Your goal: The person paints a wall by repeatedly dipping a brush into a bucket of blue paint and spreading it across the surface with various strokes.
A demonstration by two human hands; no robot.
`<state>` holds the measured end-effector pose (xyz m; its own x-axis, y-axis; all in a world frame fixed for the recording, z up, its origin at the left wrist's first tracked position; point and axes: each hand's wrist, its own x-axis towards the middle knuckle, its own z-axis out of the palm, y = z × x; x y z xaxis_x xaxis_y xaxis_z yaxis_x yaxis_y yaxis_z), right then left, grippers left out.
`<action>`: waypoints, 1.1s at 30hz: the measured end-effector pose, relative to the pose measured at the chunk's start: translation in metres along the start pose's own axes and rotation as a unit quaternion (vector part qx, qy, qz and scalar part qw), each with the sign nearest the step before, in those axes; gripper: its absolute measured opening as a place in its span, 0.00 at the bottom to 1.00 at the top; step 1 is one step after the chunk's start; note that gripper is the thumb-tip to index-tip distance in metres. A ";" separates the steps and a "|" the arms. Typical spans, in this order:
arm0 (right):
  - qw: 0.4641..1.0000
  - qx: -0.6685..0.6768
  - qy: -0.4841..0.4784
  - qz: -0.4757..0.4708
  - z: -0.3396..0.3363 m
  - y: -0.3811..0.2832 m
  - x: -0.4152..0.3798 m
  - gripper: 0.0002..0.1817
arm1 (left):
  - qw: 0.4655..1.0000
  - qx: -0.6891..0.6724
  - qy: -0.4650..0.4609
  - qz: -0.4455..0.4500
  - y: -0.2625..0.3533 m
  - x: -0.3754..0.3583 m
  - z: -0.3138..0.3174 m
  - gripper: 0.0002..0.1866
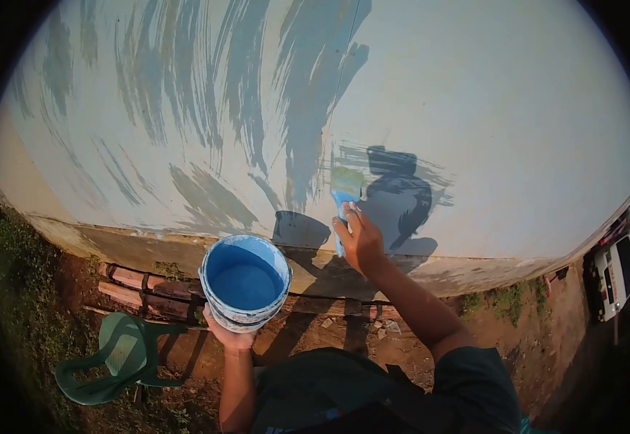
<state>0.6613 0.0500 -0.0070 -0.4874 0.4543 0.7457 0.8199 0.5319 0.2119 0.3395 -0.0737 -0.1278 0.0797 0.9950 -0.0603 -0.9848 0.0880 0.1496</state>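
Observation:
My right hand [362,240] is closed around the handle of a blue paintbrush [345,194], its bristles against the pale wall [517,130]. Around the bristles are streaks of wet paint, and the shadow of my head and arm falls just beside them. Broad darker strokes cover the wall's upper left. My left hand [229,333] holds a paint-smeared bucket [246,316] from below, with blue paint inside. The bucket is upright and a little below and left of the brush.
A green plastic chair [123,354] stands at the lower left. Stacked reddish tiles [130,286] lie along the wall's base. Small rubble [387,329] is scattered on the dirt. A white vehicle [618,275] is at the far right.

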 end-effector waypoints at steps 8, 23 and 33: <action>0.975 0.114 -0.181 0.067 -0.003 0.009 -0.024 0.20 | 1.000 -0.007 0.008 -0.004 -0.001 0.000 0.007 0.38; 0.987 0.065 -0.141 0.042 0.038 0.013 -0.113 0.20 | 0.994 -0.066 0.007 -0.092 -0.016 0.017 0.006 0.42; 0.996 -0.039 0.062 0.046 -0.078 0.062 -0.036 0.18 | 0.992 -0.037 -0.036 -0.116 -0.008 0.023 0.031 0.38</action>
<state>0.7529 0.0112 0.0287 -0.3719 0.4045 0.8355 0.8828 0.4323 0.1837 0.3541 -0.0497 -0.0994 0.3142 0.9493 -0.0140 -0.9469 0.3144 0.0677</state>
